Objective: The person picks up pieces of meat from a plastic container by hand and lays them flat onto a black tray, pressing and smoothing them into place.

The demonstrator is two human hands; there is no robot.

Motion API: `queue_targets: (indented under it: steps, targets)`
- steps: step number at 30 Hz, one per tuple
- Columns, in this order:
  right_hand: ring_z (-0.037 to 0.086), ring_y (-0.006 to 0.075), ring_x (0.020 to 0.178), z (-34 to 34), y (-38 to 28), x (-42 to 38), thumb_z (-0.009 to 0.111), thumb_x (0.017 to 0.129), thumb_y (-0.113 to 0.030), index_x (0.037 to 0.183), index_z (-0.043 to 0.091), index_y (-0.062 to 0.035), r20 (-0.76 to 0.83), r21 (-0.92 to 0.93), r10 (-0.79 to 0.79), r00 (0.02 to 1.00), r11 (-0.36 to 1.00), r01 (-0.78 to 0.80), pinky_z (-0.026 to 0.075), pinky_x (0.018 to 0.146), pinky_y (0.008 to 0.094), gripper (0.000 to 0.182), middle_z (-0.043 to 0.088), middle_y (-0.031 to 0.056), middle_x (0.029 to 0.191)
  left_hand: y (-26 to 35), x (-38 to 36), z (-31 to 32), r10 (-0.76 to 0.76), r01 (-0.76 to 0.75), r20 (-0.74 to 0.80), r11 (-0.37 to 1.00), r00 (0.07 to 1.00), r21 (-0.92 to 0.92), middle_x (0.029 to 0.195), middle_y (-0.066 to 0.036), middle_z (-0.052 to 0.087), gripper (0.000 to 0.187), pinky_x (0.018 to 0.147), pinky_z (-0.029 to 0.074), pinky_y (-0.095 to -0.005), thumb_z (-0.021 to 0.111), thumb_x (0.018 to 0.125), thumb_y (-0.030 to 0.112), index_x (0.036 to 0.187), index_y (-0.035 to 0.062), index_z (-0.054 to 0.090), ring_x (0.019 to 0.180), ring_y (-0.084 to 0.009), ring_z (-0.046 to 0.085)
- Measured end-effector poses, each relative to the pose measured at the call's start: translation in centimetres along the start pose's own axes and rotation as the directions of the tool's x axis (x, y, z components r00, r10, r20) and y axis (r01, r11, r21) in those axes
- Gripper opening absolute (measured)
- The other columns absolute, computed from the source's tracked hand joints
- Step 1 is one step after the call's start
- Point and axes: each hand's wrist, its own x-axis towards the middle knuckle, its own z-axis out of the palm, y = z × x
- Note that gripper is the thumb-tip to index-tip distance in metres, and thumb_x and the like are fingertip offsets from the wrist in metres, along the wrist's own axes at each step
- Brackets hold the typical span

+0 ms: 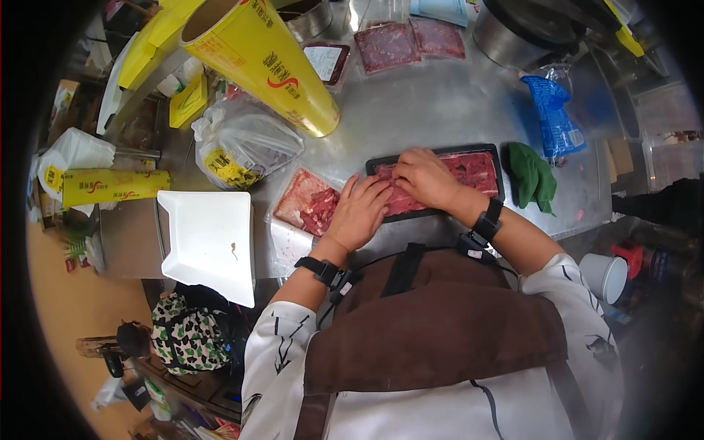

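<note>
- A flat box of cling film (114,185), yellow card with red print, lies at the far left edge of the steel worktable (433,110).
- A white foam tray (209,242), shallow and roughly square with turned-up corners, sits near it, overhanging the table's front edge.
- A large roll of cling film (257,59), a thick yellow cylinder with a hollow cardboard core, lies slanted across the back left of the table.
- A crumpled clear plastic bag (246,143) with a yellow label rests just in front of the roll.
- A clear plastic pouch of raw meat (308,202), red and marbled, lies flat just left of the hands.
- The left hand (359,213) lies palm down, fingers stretched and close together, fingertips pressing on the meat at the left end of the black tray; it grips nothing.
- The black plastic tray (499,158), rectangular and shallow, sits at the table's front edge, directly in front of the person, filled with thin slices of red meat (477,170).
- The right hand (425,178) rests on the slices in the tray's middle, fingers curled downward; whether they pinch a slice cannot be told.
- Both wrists carry black bands with small devices.
- Two vacuum-sealed packs of dark meat (411,42) lie flat at the back of the table.
- A green cloth (532,176), soft and bunched, lies just right of the tray.
- A blue printed plastic bag (554,121) lies behind the cloth.
- A round steel pot (513,37) stands at the back right.
</note>
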Motion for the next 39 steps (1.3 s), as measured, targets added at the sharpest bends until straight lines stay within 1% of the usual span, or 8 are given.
queue_targets:
  steps: [10, 16, 22, 28, 31, 34, 37, 39]
  targets:
    - [0.058, 0.0288, 0.095, 0.2, 0.0, 0.1, 0.068, 0.079, -0.012, 0.080, 0.065, -0.0080, 0.009, 0.088, 0.003, 1.000, 0.996, -0.003, 0.044, 0.084, 0.0429, 0.004, 0.060, 0.0070, 0.090, 0.0, -0.9, 0.6, 0.003, -0.007, -0.097, 0.999, 0.995, -0.037, 0.134, -0.011, 0.056, 0.050, 0.116, 0.029, -0.0527, 0.068, 0.084, 0.014, 0.132, 0.0043, 0.057, 0.131, -0.0303, 0.047]
    - [0.058, 0.0279, 0.095, 0.2, -0.2, -0.1, 0.069, 0.081, -0.012, 0.083, 0.067, -0.0091, -0.049, 0.059, -0.064, 0.997, 0.996, 0.067, 0.043, 0.084, 0.0428, 0.004, 0.060, 0.0060, 0.091, -0.2, -1.4, 0.9, -0.024, 0.016, -0.101, 0.997, 0.995, -0.077, 0.132, -0.011, 0.055, 0.053, 0.115, 0.030, -0.0540, 0.069, 0.082, 0.012, 0.133, 0.0059, 0.056, 0.129, -0.0322, 0.047]
    - [0.058, 0.0279, 0.097, 0.5, 0.2, 0.1, 0.070, 0.082, -0.013, 0.090, 0.069, -0.0104, 0.060, 0.015, -0.032, 0.998, 0.999, 0.031, 0.043, 0.085, 0.0422, 0.008, 0.060, 0.0061, 0.093, -0.2, -1.4, 0.8, -0.022, 0.013, -0.099, 0.996, 0.995, -0.085, 0.131, -0.011, 0.055, 0.053, 0.115, 0.031, -0.0537, 0.069, 0.083, 0.012, 0.134, 0.0061, 0.056, 0.129, -0.0324, 0.047]
    - [0.057, 0.0263, 0.096, 0.8, 0.1, -0.1, 0.068, 0.084, -0.016, 0.086, 0.070, -0.0112, -0.019, 0.090, -0.061, 0.998, 0.994, 0.062, 0.043, 0.085, 0.0419, 0.005, 0.060, 0.0048, 0.091, 0.0, -1.5, 1.0, -0.029, 0.018, -0.101, 0.994, 0.995, -0.104, 0.131, -0.012, 0.054, 0.052, 0.115, 0.031, -0.0542, 0.069, 0.083, 0.012, 0.133, 0.0054, 0.056, 0.129, -0.0336, 0.046]
    - [0.057, 0.0260, 0.097, 1.1, 0.2, -0.1, 0.069, 0.084, -0.017, 0.090, 0.072, -0.0111, 0.046, 0.070, -0.070, 0.997, 0.995, 0.066, 0.042, 0.087, 0.0417, 0.009, 0.061, 0.0049, 0.093, -0.1, -1.3, 0.9, -0.025, 0.015, -0.090, 0.994, 0.996, -0.112, 0.130, -0.013, 0.054, 0.053, 0.115, 0.031, -0.0544, 0.069, 0.083, 0.012, 0.133, 0.0050, 0.056, 0.129, -0.0343, 0.046]
    - [0.057, 0.0260, 0.098, 0.2, -0.2, -0.2, 0.067, 0.084, -0.014, 0.095, 0.073, -0.0096, -0.016, 0.160, -0.072, 0.997, 0.984, 0.074, 0.042, 0.088, 0.0418, 0.013, 0.062, 0.0056, 0.095, -0.1, -0.9, 0.3, -0.036, 0.023, -0.099, 0.991, 0.994, -0.129, 0.130, -0.013, 0.053, 0.054, 0.115, 0.030, -0.0546, 0.069, 0.083, 0.012, 0.134, 0.0050, 0.055, 0.129, -0.0348, 0.046]
    - [0.057, 0.0265, 0.099, -1.6, -0.2, -0.6, 0.065, 0.083, -0.009, 0.100, 0.074, -0.0079, -0.135, 0.154, 0.026, 0.991, 0.988, -0.005, 0.042, 0.089, 0.0413, 0.019, 0.063, 0.0067, 0.097, 0.4, 0.0, 0.0, -0.066, 0.052, -0.126, 0.992, 0.990, -0.114, 0.131, -0.013, 0.053, 0.054, 0.116, 0.028, -0.0549, 0.069, 0.084, 0.015, 0.135, 0.0051, 0.054, 0.131, -0.0347, 0.044]
    - [0.056, 0.0267, 0.099, -2.2, -0.2, -1.5, 0.065, 0.081, -0.006, 0.100, 0.074, -0.0070, -0.095, 0.093, 0.012, 0.995, 0.996, -0.003, 0.042, 0.090, 0.0411, 0.021, 0.062, 0.0069, 0.097, 0.9, 0.8, -0.1, -0.088, 0.082, -0.106, 0.995, 0.990, -0.057, 0.132, -0.012, 0.052, 0.054, 0.118, 0.025, -0.0549, 0.068, 0.085, 0.018, 0.136, 0.0053, 0.054, 0.132, -0.0341, 0.042]
